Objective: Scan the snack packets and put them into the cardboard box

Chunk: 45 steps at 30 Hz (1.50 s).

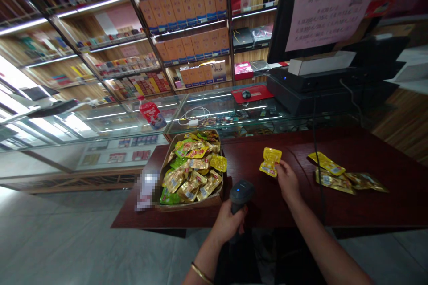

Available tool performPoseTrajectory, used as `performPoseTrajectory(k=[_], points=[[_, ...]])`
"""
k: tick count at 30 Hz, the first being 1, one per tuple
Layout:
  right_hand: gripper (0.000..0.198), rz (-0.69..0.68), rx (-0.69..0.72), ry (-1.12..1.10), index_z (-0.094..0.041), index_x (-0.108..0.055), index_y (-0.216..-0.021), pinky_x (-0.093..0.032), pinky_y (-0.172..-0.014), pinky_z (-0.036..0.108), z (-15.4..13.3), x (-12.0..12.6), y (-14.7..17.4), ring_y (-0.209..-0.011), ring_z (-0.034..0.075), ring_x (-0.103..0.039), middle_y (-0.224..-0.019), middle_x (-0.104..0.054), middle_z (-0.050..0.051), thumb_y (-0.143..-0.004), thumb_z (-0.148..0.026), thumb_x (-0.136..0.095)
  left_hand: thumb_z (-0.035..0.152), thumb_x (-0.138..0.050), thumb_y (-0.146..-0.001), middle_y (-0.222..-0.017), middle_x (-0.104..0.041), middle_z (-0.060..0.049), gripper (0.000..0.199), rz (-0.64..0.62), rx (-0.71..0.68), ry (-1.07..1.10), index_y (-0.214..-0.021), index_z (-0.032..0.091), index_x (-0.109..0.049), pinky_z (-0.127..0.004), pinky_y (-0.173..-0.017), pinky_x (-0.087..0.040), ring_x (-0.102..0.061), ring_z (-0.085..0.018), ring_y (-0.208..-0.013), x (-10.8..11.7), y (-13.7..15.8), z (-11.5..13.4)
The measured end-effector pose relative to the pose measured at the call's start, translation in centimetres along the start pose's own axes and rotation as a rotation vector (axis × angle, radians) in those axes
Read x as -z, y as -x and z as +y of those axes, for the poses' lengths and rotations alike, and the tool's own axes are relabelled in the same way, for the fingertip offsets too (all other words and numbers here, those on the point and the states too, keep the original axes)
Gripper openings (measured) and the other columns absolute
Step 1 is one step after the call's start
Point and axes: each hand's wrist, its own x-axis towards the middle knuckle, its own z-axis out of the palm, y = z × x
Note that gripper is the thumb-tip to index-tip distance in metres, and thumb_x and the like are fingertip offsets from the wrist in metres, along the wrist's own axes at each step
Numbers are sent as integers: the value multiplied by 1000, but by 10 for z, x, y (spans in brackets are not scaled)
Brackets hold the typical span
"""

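My left hand (230, 222) is wrapped round the handle of a dark handheld barcode scanner (241, 192), which shows a small blue light on its head. My right hand (286, 179) pinches a small yellow snack packet (270, 161) by its lower right edge, just above the dark red table. Left of the scanner stands an open cardboard box (200, 207) heaped with gold, yellow and green snack packets (194, 164). To the right of my right hand lie several loose packets, a yellow packet (327, 163) and gold packets (335, 181) among them.
A thin black cable (316, 142) hangs down across the table (247, 142). Behind it is a glass counter with a red-labelled bottle (152, 113), a white cable (193, 122) and a mouse (246, 94). A monitor (282, 26) stands at the right. Stocked shelves line the back.
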Motion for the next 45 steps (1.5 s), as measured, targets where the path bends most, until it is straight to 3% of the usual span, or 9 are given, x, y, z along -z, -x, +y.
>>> performPoseTrajectory(k=[5,11,16,20,25,31,35,41,45], points=[[48,-215,160,-38,-19,-71,-109,-60,-81,40,-37,-49,-9,-91,27,-75,-103,-79,9,-75,-52,-72,40,-68,-80,-50,-51,8,25,-12,1,29,-82,19,-54,-17,-34,-39,-48,-9,-34,0,1,-3],[27,-479,667,180,-22,-76,-107,-52,-102,42,-101,-172,-8,-108,25,-70,-114,-77,9,-88,-31,-59,41,-69,-80,-49,-51,8,26,-3,-13,34,-82,18,-55,-18,-34,-39,-47,-9,-34,0,1,-8],[31,-674,720,272,-24,-75,-113,-51,-105,41,-122,-239,8,-113,23,-69,-120,-75,6,-86,-20,-60,40,-72,-79,-51,-51,8,29,24,-15,58,-91,17,-58,-19,-36,-41,-45,-8,-35,0,2,-12],[31,-670,757,282,-24,-74,-114,-50,-106,39,-97,-202,6,-115,22,-68,-121,-74,7,-87,-25,-59,38,-69,-79,-49,-51,8,26,40,-24,28,-89,16,-58,-19,-35,-39,-47,-10,-35,1,3,-12],[40,-314,608,637,-17,-69,-120,-45,-110,50,-31,-58,-21,-121,28,-63,-124,-70,15,-86,-31,-52,41,-68,-80,-49,-51,8,27,19,-37,20,-88,17,-58,-19,-34,-38,-46,-9,-34,3,2,-8],[73,160,516,1165,3,-47,-144,-28,-110,71,10,87,-21,-147,52,-24,-155,-34,38,-88,-43,-54,44,-69,-79,-50,-52,7,29,-17,-40,-3,-83,18,-57,-19,-34,-39,-46,-9,-34,4,-2,-6],[75,155,523,1260,7,-45,-144,-25,-108,76,14,87,6,-145,56,-25,-150,-36,42,-91,-46,-50,47,-69,-79,-46,-51,7,31,15,-39,-27,-81,18,-57,-20,-36,-39,-46,-10,-34,3,-2,-6],[61,-148,675,1166,-8,-52,-144,-33,-110,65,12,17,53,-144,46,-37,-147,-51,30,-95,-44,-52,53,-68,-81,-45,-51,8,37,52,-40,-26,-82,18,-56,-19,-35,-36,-45,-9,-33,1,-1,-7],[47,-180,689,1087,-20,-54,-142,-40,-107,58,1,6,43,-138,37,-46,-152,-51,19,-98,-31,-43,56,-69,-79,-45,-50,8,41,39,-37,-8,-81,18,-56,-19,-34,-37,-46,-9,-32,1,-1,-6]])
